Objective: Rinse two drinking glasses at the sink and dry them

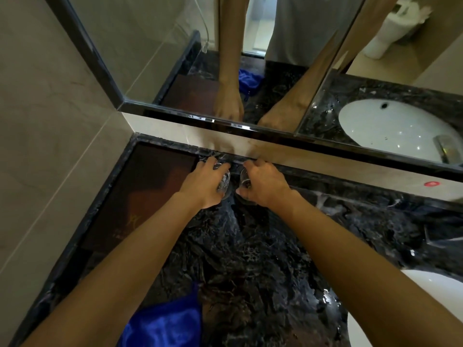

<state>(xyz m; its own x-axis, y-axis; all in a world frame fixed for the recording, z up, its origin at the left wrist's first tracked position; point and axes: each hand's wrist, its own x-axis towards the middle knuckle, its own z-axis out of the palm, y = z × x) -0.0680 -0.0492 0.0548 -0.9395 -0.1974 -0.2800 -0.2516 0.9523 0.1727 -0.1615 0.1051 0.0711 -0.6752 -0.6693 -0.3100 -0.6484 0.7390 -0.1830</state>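
Glasses (224, 181) seemingly gripped: left hand (203, 187), right hand (266, 184)

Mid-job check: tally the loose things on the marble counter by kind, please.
Clear drinking glasses: 2
Blue microfibre cloth: 1
Dark brown rectangular tray: 1
Total: 4

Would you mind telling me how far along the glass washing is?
Nothing looks finished for certain. In hand: the left hand grips one glass and the right hand the other glass, at the back of the counter, away from the sink. The blue cloth lies untouched at the front. Rinsing and drying probably remain; I cannot tell for sure.
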